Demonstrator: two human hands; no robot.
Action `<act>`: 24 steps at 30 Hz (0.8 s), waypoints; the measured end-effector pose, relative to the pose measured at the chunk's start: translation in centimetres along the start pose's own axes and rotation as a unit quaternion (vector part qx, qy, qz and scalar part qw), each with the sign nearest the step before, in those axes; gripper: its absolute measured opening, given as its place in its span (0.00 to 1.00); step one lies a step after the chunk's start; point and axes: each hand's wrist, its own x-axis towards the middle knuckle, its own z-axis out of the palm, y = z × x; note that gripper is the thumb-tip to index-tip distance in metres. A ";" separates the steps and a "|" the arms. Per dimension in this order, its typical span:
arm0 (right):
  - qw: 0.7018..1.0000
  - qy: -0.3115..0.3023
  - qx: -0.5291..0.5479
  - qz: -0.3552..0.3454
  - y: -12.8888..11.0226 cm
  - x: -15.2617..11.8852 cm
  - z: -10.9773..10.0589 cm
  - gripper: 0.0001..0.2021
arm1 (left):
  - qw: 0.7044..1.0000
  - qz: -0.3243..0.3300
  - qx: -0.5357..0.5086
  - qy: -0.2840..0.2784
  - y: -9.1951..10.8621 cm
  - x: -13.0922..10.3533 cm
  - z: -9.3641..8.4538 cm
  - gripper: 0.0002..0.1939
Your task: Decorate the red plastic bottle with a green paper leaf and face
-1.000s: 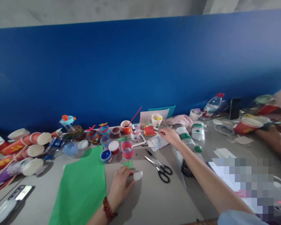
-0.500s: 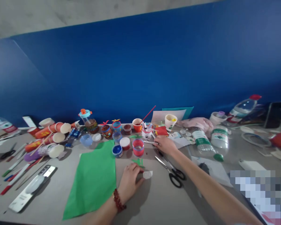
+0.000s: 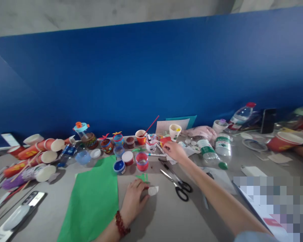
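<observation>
The left hand (image 3: 135, 195) lies low on the gray tabletop (image 3: 164, 222), with a string of red beads (image 3: 120, 225) on its wrist. A small white paper (image 3: 153, 191) is right at its fingertips. The thumb and fingers are bent toward each other, but I cannot tell if the left grip pinches the paper. This hand and its paper have stayed in the same spot.

The right hand (image 3: 175, 151) has moved. A second ago it was farther right of the white pen cup (image 3: 151, 146), and the red paper (image 3: 165, 139) was clear of it. Now its fingers are nearer that cup and cover the front of the red paper. They are bent close together. I cannot tell if the right grip has anything in it.

A white marker (image 3: 158, 155) lies just in front of the pen cup. The scissors (image 3: 170, 178) lie between the two arms, and the big green sheet (image 3: 91, 198) lies left of the left hand, both where they were.
</observation>
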 end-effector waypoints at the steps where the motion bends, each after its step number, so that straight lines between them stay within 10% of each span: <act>1: 1.000 0.025 0.002 0.015 -0.3 0.6 -0.6 0.14 | 1.000 0.000 0.000 -0.001 -0.1 0.0 0.1 0.12; 14: 0.992 0.122 0.045 0.006 -6.1 7.6 -2.4 0.12 | 1.000 0.008 -0.003 0.017 -0.6 0.2 0.9 0.12; 20: 0.937 0.226 0.264 -0.034 -5.7 3.4 -8.3 0.13 | 0.992 0.013 -0.094 0.081 -0.1 0.0 0.0 0.05; 24: 0.884 0.021 0.466 -0.024 -7.3 -3.4 -8.0 0.12 | 0.975 0.065 -0.119 0.175 1.1 -0.3 -1.8 0.12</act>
